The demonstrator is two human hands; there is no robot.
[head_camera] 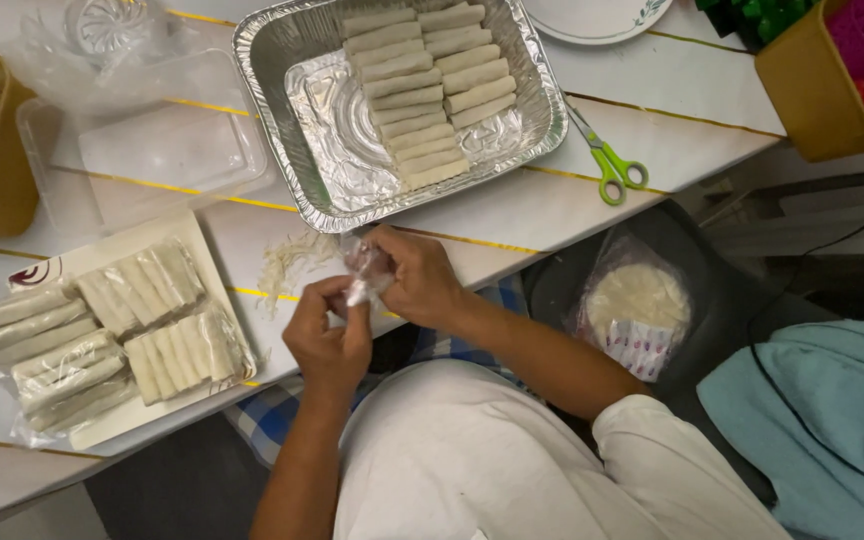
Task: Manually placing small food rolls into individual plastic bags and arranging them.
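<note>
Both hands — left hand (327, 335), right hand (414, 275) — fingers pinched on a crumpled plastic wrap (365, 270), contents indiscernible.

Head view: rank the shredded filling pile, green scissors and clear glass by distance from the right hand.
From the right hand:
1. Shredded filling pile, just left on the table.
2. Green scissors, upper right beside the foil tray.
3. Clear glass, far top-left corner.

Shiny crinkled foil tray (282, 150), clear plastic wrap (365, 268)

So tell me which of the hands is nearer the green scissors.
Right. The right hand sits left of and below the green scissors, pinching a small clear plastic wrap. The left hand is farther away, lower and more to the left.
</note>
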